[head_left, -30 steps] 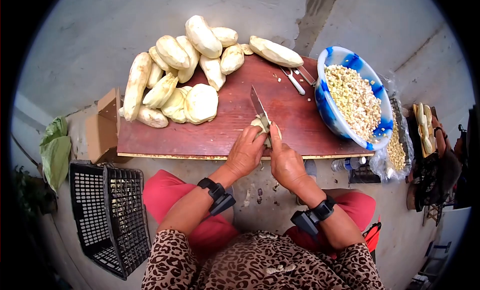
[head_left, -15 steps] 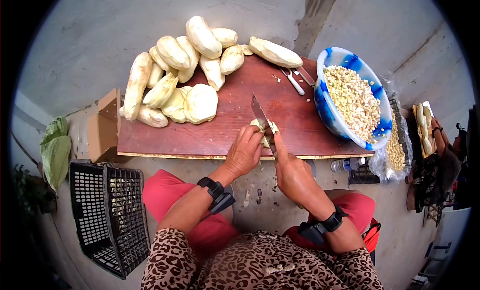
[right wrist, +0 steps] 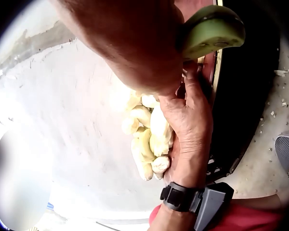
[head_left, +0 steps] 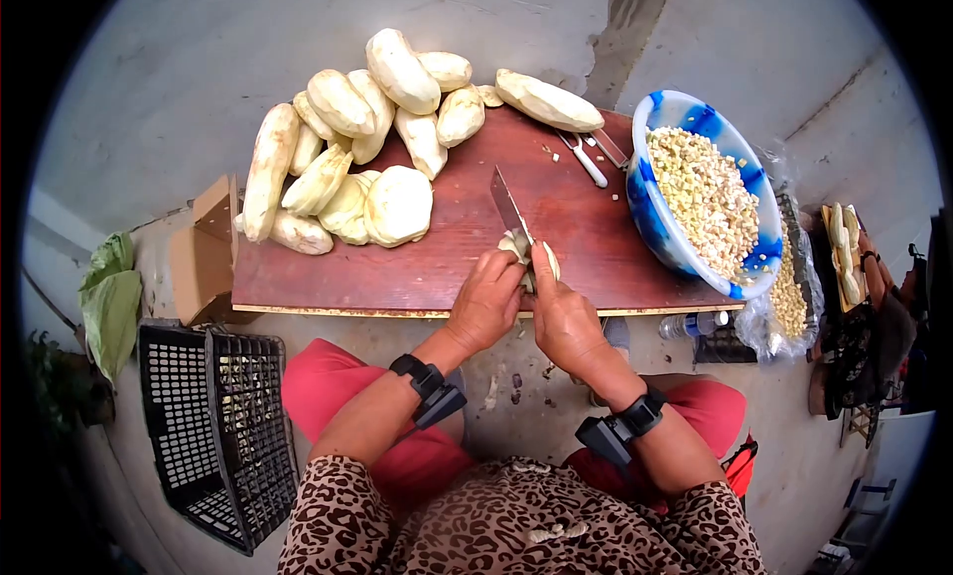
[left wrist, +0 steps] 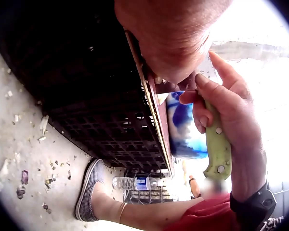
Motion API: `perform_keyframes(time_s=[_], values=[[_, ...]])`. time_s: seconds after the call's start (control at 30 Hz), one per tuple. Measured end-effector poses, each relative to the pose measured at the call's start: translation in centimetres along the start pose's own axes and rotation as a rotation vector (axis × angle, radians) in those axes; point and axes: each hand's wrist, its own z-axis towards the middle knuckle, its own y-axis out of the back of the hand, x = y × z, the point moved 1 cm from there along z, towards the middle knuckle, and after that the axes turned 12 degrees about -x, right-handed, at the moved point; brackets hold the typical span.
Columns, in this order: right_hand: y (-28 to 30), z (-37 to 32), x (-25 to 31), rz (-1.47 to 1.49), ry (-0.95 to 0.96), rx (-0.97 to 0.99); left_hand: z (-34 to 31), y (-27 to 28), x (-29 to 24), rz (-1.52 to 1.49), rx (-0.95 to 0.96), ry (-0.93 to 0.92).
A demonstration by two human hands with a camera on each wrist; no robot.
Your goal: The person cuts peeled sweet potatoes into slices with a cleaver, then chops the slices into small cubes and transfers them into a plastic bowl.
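Note:
At the front edge of the red-brown table point(head_left: 328, 277), the left hand point(head_left: 484, 302) grips a small pale piece point(head_left: 512, 244), mostly covered by fingers. Close on its right, the right hand point(head_left: 568, 322) holds a knife point(head_left: 509, 203), index finger stretched along it, blade pointing up and away over the table. The left wrist view shows the knife's green handle point(left wrist: 218, 144) in the right hand point(left wrist: 236, 113). In the right wrist view the left hand point(right wrist: 190, 115) lies beyond the green handle end point(right wrist: 214, 36). How the blade meets the piece is hidden.
Peeled pale vegetables point(head_left: 340, 103) are heaped at the back left, with slices point(head_left: 398, 206) in front. A blue-white bowl point(head_left: 650, 203) of small cubes stands right, near a white-handled peeler point(head_left: 590, 165). Black crates point(head_left: 253, 426) stand left on the floor; a bottle point(head_left: 692, 325) lies right.
The right hand shifted right and down with the knife half a second ago, then came back up and left beside the left hand. The left hand has barely moved.

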Motion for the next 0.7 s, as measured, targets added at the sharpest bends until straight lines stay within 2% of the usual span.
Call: perform_keyframes(time_s=[0.33,0.4,0.5,0.6,0.7], values=[[2.9,-1.0,1.4,0.000,0.006,-0.058,-0.6,-0.1,0.3,-0.056,-0.095,0.121],[3.4,-1.4,1.5,0.035,0.020,-0.049,-0.5,-0.1,0.3,-0.046,-0.084,0.095],[3.9,-1.9,1.8,0.017,-0.016,0.046,-0.5,-0.1,0.2,-0.010,-0.050,0.077],[4.2,-2.2,1.9,0.023,0.033,0.046,-0.5,-0.1,0.3,0.034,-0.022,0.051],[4.9,-2.0,2.4,0.004,-0.040,0.162,-0.4,-0.1,0.2,0.049,-0.019,0.041]])
